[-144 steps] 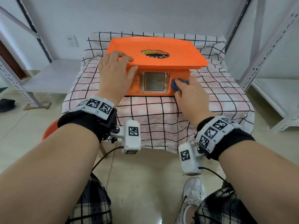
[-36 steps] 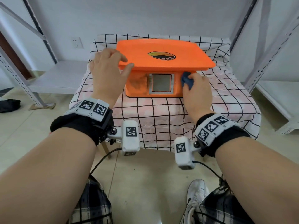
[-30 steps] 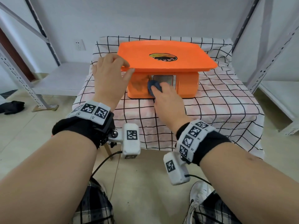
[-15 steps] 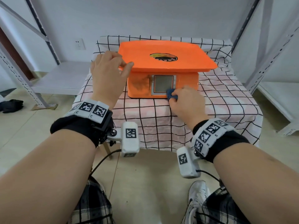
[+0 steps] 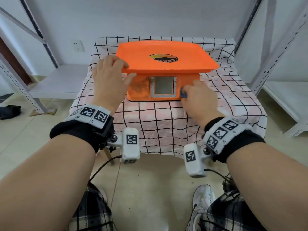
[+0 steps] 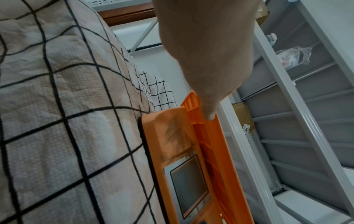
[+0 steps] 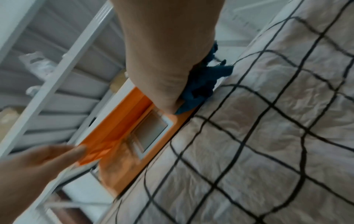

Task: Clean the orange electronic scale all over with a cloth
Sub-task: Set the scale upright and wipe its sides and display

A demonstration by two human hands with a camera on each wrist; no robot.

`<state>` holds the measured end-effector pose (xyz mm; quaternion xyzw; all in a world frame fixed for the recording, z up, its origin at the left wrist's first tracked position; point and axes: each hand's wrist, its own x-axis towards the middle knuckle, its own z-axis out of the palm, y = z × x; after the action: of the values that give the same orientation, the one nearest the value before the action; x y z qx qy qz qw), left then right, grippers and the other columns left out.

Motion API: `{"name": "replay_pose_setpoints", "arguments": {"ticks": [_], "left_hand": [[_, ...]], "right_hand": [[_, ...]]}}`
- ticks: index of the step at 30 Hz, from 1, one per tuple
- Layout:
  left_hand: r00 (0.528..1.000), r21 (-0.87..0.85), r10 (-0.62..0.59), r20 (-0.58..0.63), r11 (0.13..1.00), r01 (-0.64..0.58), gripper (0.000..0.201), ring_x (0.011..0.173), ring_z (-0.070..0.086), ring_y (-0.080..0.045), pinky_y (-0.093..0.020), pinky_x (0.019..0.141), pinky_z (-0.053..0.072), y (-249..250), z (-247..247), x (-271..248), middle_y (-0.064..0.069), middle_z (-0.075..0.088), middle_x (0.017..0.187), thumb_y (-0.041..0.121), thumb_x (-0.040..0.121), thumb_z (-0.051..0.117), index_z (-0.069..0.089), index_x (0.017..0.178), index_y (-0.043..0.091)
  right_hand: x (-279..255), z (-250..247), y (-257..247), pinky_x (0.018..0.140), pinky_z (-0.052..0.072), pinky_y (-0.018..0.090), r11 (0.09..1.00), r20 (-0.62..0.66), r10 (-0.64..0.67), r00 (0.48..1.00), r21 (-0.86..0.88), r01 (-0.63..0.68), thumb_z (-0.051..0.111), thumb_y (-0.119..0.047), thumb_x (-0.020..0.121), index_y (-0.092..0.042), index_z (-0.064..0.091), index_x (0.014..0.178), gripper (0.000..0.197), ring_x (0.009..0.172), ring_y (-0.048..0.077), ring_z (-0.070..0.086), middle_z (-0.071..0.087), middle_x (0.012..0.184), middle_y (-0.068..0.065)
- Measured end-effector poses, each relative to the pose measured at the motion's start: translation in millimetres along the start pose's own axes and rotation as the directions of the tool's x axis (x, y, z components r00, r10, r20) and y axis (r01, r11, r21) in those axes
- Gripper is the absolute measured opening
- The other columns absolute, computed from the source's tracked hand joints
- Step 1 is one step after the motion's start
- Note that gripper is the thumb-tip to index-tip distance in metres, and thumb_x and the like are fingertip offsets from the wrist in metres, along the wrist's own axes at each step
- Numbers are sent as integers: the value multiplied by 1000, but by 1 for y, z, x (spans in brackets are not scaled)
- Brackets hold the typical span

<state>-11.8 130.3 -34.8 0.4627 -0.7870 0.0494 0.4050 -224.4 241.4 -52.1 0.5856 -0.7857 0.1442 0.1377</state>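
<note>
The orange scale [image 5: 166,59] stands on a checked tablecloth [image 5: 166,124], its grey display [image 5: 163,86] facing me. My left hand [image 5: 111,79] rests on the front left corner of the platter, fingers on top and thumb [image 6: 209,116] along the front edge. My right hand [image 5: 198,99] grips a bunched dark blue cloth [image 5: 183,95] and presses it against the scale's front face, low down just right of the display. In the right wrist view the blue cloth [image 7: 199,89] bulges out under the hand against the orange base [image 7: 172,128]. Brownish smears show on the front face left of the display [image 6: 172,134].
Grey metal shelving [image 5: 286,100] stands right of the table, and a low shelf [image 5: 55,84] with slanted posts stands to the left. A dark rag [image 5: 10,111] lies on the tiled floor at far left. My shoe [image 5: 202,199] is below the table front.
My right hand with the cloth has swept from the display's left side across the front face to its lower right. The left hand has kept its hold on the platter corner.
</note>
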Motion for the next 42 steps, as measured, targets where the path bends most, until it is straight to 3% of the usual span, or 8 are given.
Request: {"name": "replay_pose_setpoints", "arguments": {"ticks": [3, 9, 16, 26, 30, 33, 39, 42], "left_hand": [[1000, -8, -14, -3, 1000, 14, 32, 114, 43, -28, -37, 98, 27, 2, -1, 0, -7, 52, 120, 39, 87, 60, 62, 107, 15], [999, -36, -42, -5, 998, 42, 29, 114, 44, -29, -39, 98, 29, 4, 2, 3, -7, 52, 119, 38, 88, 58, 61, 102, 13], [998, -53, -63, -9, 997, 62, 28, 111, 45, -31, -42, 96, 33, 4, 9, 2, -8, 53, 115, 37, 88, 57, 59, 101, 12], [999, -60, -32, -26, 998, 30, 29, 112, 45, -27, -36, 95, 30, 0, 5, 0, -6, 53, 117, 38, 89, 57, 61, 103, 14], [999, -79, -18, -42, 997, 14, 29, 110, 47, -28, -38, 95, 33, -2, 3, -3, -7, 52, 119, 39, 89, 55, 64, 105, 17], [999, -77, -7, -48, 997, 4, 28, 111, 46, -27, -37, 95, 31, -2, 2, -3, -7, 52, 119, 39, 90, 54, 68, 98, 17], [992, -84, 45, -119, 995, -55, 32, 108, 51, -31, -39, 92, 33, -9, -1, -1, -6, 55, 126, 41, 90, 53, 73, 86, 17], [986, -53, 104, -129, 992, -111, 35, 110, 51, -32, -40, 92, 34, -14, -4, -1, -4, 55, 132, 45, 90, 52, 76, 87, 20]], "right_hand": [[2, -6, -4, 67, 34, 31, 997, 51, -69, 996, 30, 67, 48, -21, 92, -18, 66, 105, 22, 100, 28, 50, 48, 100, 6], [4, -11, 28, 69, 36, 34, 997, 46, 80, 996, 15, -81, 48, -13, 91, -21, 69, 105, 26, 103, 29, 46, 43, 95, 4], [2, 16, -55, 62, 36, 31, 978, 8, -198, 980, 71, 197, 51, -9, 90, -16, 61, 113, 27, 107, 25, 44, 48, 112, 6], [8, 6, -15, 73, 39, 36, 976, -110, 157, 981, 167, -137, 50, -21, 91, -13, 62, 105, 20, 107, 29, 47, 52, 112, 10], [1, 21, -52, 82, 42, 35, 979, -106, 12, 994, 205, 10, 50, -7, 89, -9, 54, 120, 31, 110, 29, 45, 46, 124, 11], [2, 23, -61, 73, 45, 34, 976, -52, -126, 991, 173, 133, 49, -9, 90, -12, 57, 118, 29, 111, 26, 45, 47, 123, 6], [10, 9, -14, 73, 42, 33, 928, -123, 228, 966, 328, -177, 49, -23, 89, -15, 66, 107, 26, 100, 26, 53, 50, 115, 6], [10, 13, -17, 81, 42, 33, 890, -159, 281, 947, 413, -195, 50, -20, 89, -12, 63, 113, 29, 101, 26, 53, 48, 119, 7]]}}
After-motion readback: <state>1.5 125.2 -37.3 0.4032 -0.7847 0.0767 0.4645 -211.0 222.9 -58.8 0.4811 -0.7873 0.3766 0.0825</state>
